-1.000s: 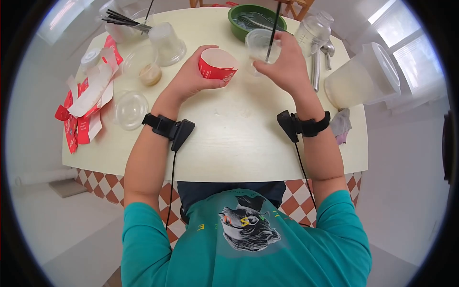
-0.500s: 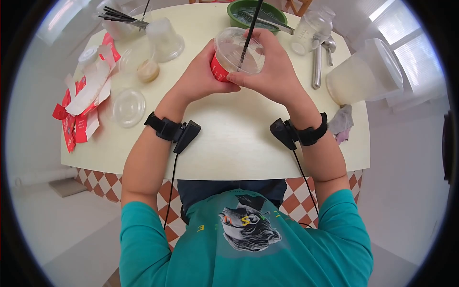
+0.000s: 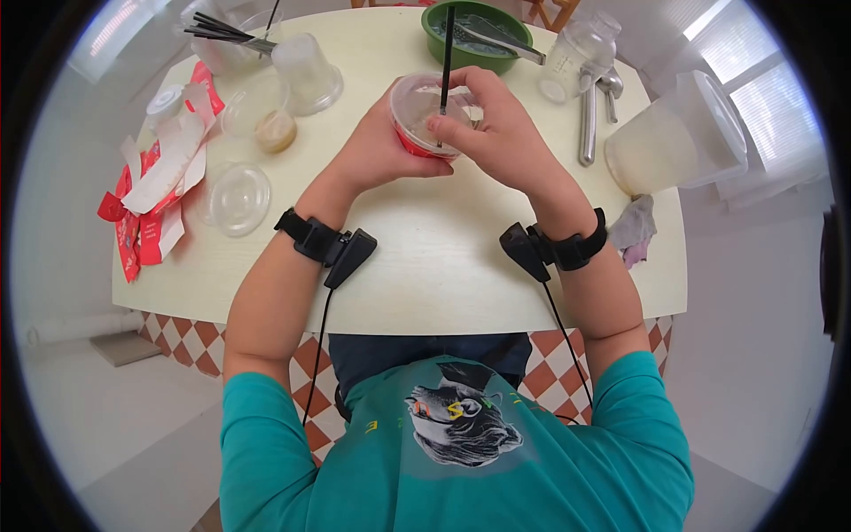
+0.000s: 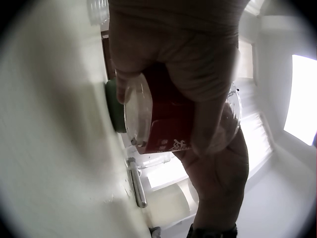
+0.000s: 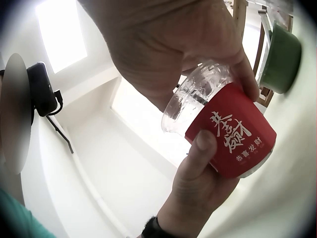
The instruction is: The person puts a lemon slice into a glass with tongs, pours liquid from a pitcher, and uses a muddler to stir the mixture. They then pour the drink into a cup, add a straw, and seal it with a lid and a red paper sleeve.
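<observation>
A clear plastic cup (image 3: 417, 96) sits inside a red paper sleeve (image 5: 237, 131) with white lettering, held above the table between both hands. My left hand (image 3: 372, 146) grips the sleeve from the side, its thumb across the lettered face in the right wrist view. At the cup's rim, my right hand (image 3: 510, 133) holds the upper part, fingers over the far side and thumb over the opening. A black straw (image 3: 448, 53) stands up out of the cup. The clear rim sticks out above the sleeve, and the cup's base shows below it in the left wrist view.
A green basin (image 3: 434, 44) with a metal utensil stands at the back. To the right are a clear jar (image 3: 567, 66), a metal-handled tool (image 3: 588, 124), a large pitcher (image 3: 656, 142) and a cloth (image 3: 632, 226). Red sleeves (image 3: 151, 235), a clear lid (image 3: 239, 199) and stacked cups (image 3: 301, 71) are left.
The right hand has brought the clear cup with the straw leftward into the sleeve held by the left hand. The cup now sits lower in it, with the right thumb over the opening.
</observation>
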`<state>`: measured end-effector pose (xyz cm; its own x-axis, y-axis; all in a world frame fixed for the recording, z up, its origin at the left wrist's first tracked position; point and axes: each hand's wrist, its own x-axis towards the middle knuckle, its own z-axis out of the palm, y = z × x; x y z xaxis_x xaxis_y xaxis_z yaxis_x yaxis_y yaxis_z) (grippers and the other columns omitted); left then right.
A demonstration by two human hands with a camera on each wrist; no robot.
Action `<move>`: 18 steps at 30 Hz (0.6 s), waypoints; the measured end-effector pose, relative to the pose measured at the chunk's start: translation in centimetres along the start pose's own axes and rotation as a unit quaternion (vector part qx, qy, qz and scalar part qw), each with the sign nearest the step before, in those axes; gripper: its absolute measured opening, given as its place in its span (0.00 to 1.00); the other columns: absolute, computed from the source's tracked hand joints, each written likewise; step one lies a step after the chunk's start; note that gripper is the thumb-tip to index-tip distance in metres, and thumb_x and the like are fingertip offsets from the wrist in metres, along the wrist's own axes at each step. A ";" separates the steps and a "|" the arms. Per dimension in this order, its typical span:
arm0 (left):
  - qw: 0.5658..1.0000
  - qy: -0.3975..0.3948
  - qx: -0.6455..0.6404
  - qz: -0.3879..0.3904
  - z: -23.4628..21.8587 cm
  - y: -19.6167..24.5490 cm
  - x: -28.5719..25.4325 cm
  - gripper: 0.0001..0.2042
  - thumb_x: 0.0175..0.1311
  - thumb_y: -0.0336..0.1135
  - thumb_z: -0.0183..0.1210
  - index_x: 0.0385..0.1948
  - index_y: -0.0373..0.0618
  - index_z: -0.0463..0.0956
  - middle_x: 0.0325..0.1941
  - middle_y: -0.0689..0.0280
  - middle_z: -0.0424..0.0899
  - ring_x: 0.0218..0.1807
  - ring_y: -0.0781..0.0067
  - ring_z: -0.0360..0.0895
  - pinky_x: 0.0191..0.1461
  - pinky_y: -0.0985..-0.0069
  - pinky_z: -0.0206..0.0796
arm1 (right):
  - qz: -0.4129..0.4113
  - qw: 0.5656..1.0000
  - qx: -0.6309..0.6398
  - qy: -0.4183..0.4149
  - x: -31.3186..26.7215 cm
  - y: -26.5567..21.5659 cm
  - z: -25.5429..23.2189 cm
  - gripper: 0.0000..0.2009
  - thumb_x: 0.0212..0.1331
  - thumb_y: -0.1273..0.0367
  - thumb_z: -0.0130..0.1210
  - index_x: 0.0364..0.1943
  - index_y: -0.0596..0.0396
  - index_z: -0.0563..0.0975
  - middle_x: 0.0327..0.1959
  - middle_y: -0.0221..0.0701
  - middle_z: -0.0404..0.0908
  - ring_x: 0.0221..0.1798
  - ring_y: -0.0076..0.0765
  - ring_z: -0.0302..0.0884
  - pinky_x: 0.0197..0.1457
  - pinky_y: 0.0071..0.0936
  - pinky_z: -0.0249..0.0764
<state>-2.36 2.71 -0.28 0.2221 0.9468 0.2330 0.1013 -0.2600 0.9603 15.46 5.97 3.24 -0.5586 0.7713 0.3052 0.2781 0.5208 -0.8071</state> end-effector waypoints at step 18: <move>0.998 -0.015 0.001 -0.056 -0.7 -1.5 0.0 0.45 0.33 0.27 0.74 0.61 0.43 0.61 0.55 0.64 0.74 0.57 0.71 0.71 0.60 0.69 0.66 | 0.069 0.986 -0.140 0.057 0.2 1.5 0.8 0.29 0.43 0.55 0.67 0.47 0.59 0.73 0.48 0.45 0.75 0.49 0.47 0.75 0.50 0.35 0.73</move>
<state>-3.15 3.22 -1.60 0.2390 0.9638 0.1184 0.1298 -0.1525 0.9797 15.16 6.59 1.71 -0.4130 0.8697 0.2702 0.5591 0.4763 -0.6786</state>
